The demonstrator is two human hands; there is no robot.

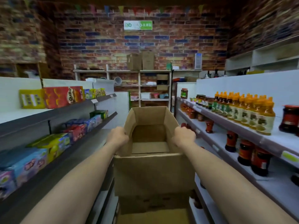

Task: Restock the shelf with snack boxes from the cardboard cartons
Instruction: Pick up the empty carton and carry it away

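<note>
**Empty carton held level in the aisle**

The carton [152, 143] is the landmark. It hangs open-topped straight ahead of the person, its long axis running away down the aisle, and its floor shows bare: no snack boxes inside that I can see. The left hand [117, 137] grips the carton's left wall at the rim, fingers curled over the edge; the right hand [185, 135] grips the right wall the same way. Both sit equally near, so neither leads.

Left of the carton run the grey shelves [48, 117] already lined with snack boxes [59, 97]. Right of it stand white shelves [242, 128] of bottles [252, 113] and jars. Below it lies more cardboard [153, 214]. Beyond it a brick wall [113, 39] closes the narrow aisle.

Judging by the bare floor, this carton is spent and wants setting aside.
</note>
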